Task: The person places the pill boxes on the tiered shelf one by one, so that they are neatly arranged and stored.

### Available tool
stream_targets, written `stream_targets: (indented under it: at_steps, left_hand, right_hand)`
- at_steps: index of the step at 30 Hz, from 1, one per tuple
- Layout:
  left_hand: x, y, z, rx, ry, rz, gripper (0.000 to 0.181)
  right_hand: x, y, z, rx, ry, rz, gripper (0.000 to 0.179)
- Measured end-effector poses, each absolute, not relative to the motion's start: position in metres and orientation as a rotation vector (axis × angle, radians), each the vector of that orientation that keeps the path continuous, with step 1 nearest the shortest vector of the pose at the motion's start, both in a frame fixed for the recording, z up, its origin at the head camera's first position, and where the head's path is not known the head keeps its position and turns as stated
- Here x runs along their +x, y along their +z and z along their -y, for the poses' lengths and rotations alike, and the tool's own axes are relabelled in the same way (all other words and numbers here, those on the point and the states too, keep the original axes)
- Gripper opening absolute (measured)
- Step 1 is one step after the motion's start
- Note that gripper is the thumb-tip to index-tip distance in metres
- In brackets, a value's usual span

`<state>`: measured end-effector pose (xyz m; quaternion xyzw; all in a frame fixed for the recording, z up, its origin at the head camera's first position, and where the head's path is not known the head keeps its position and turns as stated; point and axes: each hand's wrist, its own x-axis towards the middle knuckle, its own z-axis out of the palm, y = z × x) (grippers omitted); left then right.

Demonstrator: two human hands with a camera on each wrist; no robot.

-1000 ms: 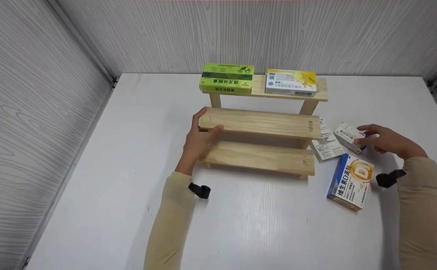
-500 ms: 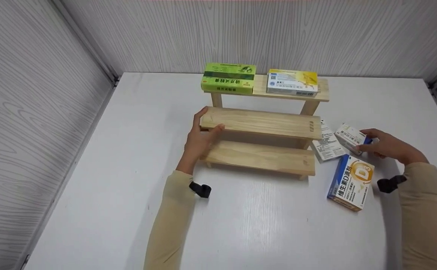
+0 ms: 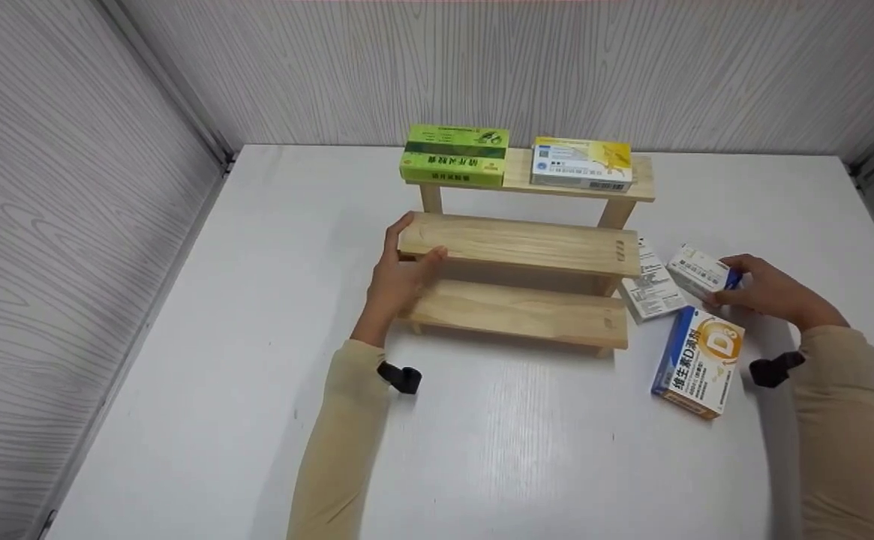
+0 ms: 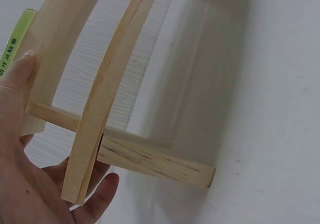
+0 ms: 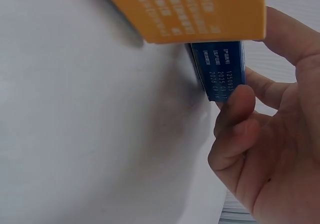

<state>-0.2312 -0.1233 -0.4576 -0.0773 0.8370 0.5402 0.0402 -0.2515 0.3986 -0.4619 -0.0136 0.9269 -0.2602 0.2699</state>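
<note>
The right hand's (image 3: 770, 292) thumb and forefinger pinch the small box (image 3: 695, 268) by its blue end, off the right end of the rack (image 3: 519, 241). Taking it by the end farthest from the rack probably suits a hand that comes in from the outer side; whether the box is lifted, I cannot tell. The other fingers curl loosely below it. The left hand (image 3: 397, 285) grips the rack's left end, thumb over the middle step's front edge, forefinger at its back corner, likely to steady it.

The right wrist bends so the hand points in toward the rack, and its sleeve (image 3: 849, 420) runs back toward the wearer. The left sleeve (image 3: 339, 442) rises from in front of the rack's left end, the hand turned inward around the wood.

Right of the rack, the white box (image 3: 656, 291) lies partly hidden by the middle step, with the D3 box (image 3: 699, 364) nearer the wearer. On the rack's top step the green box (image 3: 455, 156) sits left and the yellow box (image 3: 583, 163) right, apart, perhaps so both faces can be read.
</note>
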Motion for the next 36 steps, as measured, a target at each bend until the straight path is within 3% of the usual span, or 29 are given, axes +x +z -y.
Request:
stream_targets:
  at_steps: [7, 36]
  left_hand:
    - [-0.232, -0.458, 0.124, -0.236, 1.635, -2.577, 0.087]
    - [-0.231, -0.456, 0.124, -0.216, 1.638, -2.572, 0.087]
  right_hand:
    - [-0.248, -0.457, -0.400, 0.010, -0.746, -2.498, 0.101]
    - [-0.224, -0.408, -0.392, -0.068, -0.977, -2.724, 0.071]
